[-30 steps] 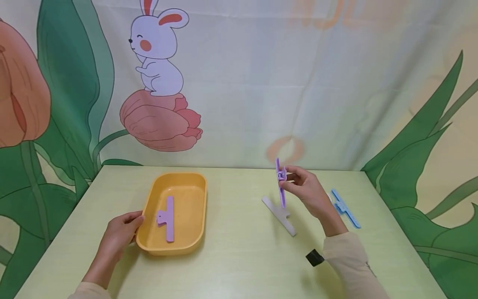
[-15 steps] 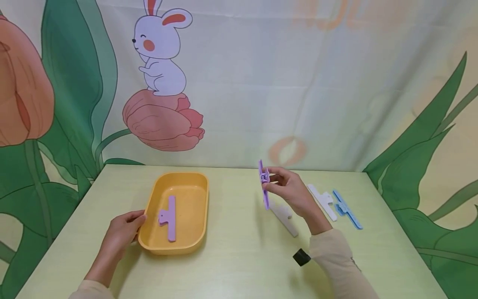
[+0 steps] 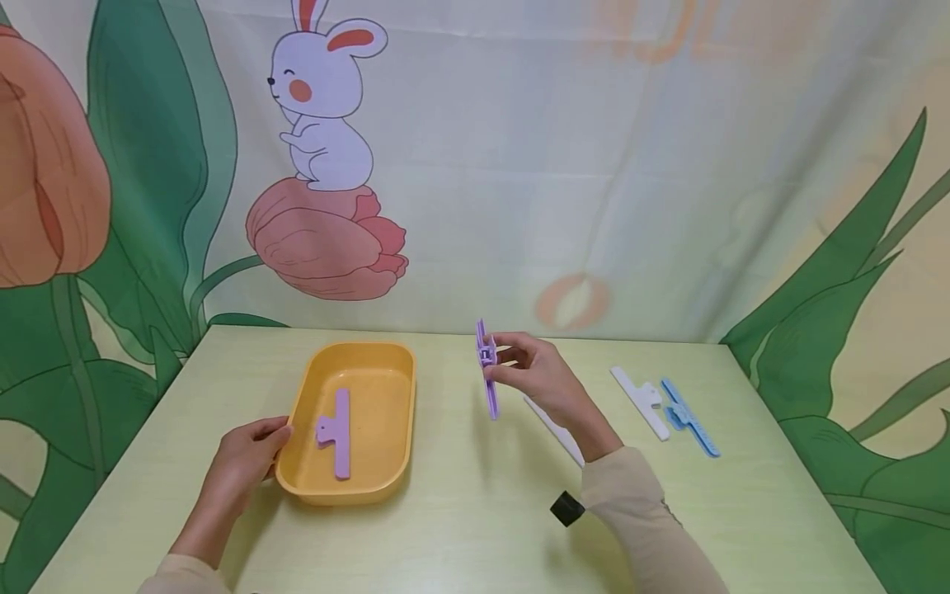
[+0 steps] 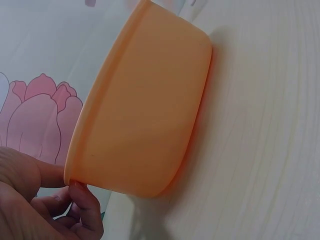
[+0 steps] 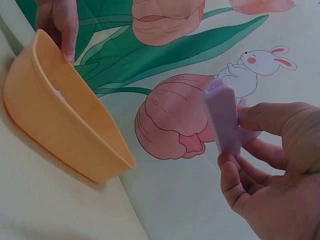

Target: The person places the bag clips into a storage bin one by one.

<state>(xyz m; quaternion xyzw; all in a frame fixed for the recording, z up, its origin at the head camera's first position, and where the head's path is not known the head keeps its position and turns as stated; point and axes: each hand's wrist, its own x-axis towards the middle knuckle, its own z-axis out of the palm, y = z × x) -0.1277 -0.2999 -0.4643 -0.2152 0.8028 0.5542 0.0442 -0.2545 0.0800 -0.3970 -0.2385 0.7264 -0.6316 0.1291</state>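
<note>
My right hand [image 3: 536,373] pinches a purple bag clip [image 3: 487,370] by its handle between thumb and fingers, upright above the table, to the right of the yellow tray [image 3: 407,429]. In the right wrist view the same clip [image 5: 223,117] shows end-on. With thumb and fingers my left hand [image 3: 243,464] grips the tray's left rim; the left wrist view shows that hand [image 4: 55,200] at a corner of the tray's wall [image 4: 140,110]. Inside the tray lies another purple clip [image 3: 341,433].
A white clip [image 3: 640,403] and a blue clip [image 3: 690,418] lie side by side at the right. Another pale clip [image 3: 552,429] is partly hidden under my right forearm. A black square piece [image 3: 567,508] sits at my right cuff. A printed cloth [image 3: 475,165] hangs behind the table.
My right hand has moved left with the purple clip, closer to the tray, uncovering the white clip at the right. The left hand has stayed at the tray's rim.
</note>
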